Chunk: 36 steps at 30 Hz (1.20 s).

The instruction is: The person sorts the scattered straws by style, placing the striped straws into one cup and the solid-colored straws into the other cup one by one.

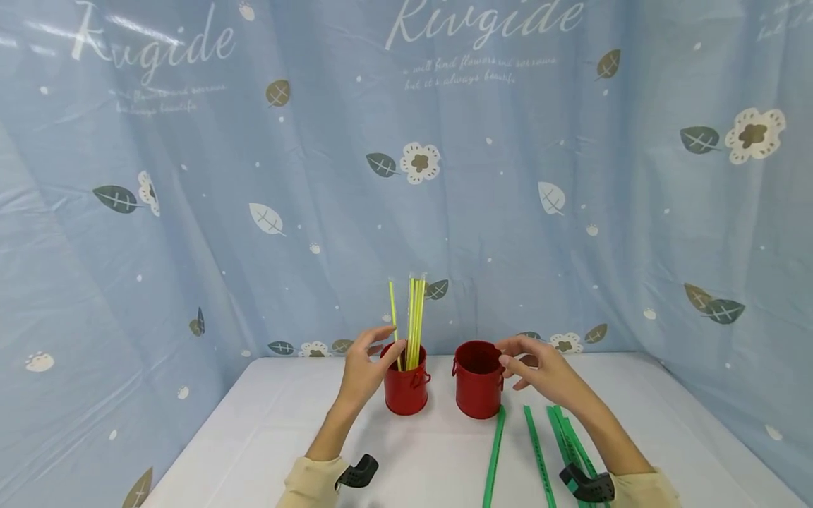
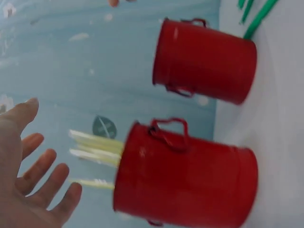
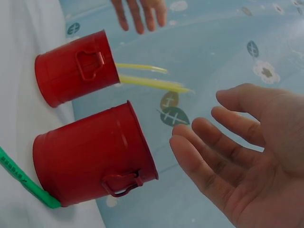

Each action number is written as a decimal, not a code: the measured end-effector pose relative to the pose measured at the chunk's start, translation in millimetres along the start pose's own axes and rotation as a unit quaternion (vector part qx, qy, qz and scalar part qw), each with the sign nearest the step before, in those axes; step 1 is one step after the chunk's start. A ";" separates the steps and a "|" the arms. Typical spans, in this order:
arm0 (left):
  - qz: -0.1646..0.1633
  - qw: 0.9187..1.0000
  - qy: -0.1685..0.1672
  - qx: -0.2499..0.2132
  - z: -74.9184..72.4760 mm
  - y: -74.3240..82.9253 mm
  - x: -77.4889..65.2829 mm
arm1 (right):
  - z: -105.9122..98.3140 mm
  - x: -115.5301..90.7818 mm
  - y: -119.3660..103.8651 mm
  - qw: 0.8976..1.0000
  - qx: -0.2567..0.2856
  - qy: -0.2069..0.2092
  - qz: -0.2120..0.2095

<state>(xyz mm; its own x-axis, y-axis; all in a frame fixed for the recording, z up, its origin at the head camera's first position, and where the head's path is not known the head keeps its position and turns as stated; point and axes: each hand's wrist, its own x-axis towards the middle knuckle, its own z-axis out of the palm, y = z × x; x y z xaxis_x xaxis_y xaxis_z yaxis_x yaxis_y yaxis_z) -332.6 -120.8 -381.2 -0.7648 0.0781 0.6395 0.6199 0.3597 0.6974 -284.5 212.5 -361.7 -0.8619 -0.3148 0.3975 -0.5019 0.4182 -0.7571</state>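
Two red metal buckets with small side handles stand upright, side by side. The left bucket [image 1: 405, 394] holds several thin yellow sticks [image 1: 416, 317] in clear wrapping, which rise above its rim. Nothing sticks out of the right bucket [image 1: 479, 396]. My left hand [image 1: 365, 367] hovers by the rim of the left bucket, its fingers spread and apart from the sticks in the left wrist view. Beside the right bucket's rim is my right hand [image 1: 536, 367], fingers loosely bent with nothing between them; the right wrist view shows a gap between the fingertips [image 3: 178, 142] and the bucket.
Several green strips [image 1: 538, 451] lie on the white tabletop [image 1: 432, 466] at the right front, one with its far end right at the right bucket's base. A blue curtain [image 1: 444, 233] with leaf and flower prints hangs behind the table and along its sides.
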 end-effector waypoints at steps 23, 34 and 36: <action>-0.032 0.985 -0.159 -0.060 82.4 25.1 10.9 | -4.7 -3.7 -1.1 0.992 -0.010 -0.068 0.102; -0.065 0.980 -0.186 0.003 118.7 12.4 5.2 | 2.1 -7.9 2.2 0.971 -0.004 -0.111 0.212; -0.074 0.979 -0.190 -0.011 123.0 9.4 4.7 | 4.5 -8.9 3.7 0.966 -0.010 -0.114 0.233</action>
<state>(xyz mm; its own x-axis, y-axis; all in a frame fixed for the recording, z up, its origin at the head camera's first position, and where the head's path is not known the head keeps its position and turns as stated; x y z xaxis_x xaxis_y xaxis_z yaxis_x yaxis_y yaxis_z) -352.0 -2.7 -411.4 -0.8542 0.3686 0.3667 0.4974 0.3738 0.7829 -278.3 213.0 -370.4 -0.9576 -0.2665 -0.1096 -0.0668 0.5752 -0.8153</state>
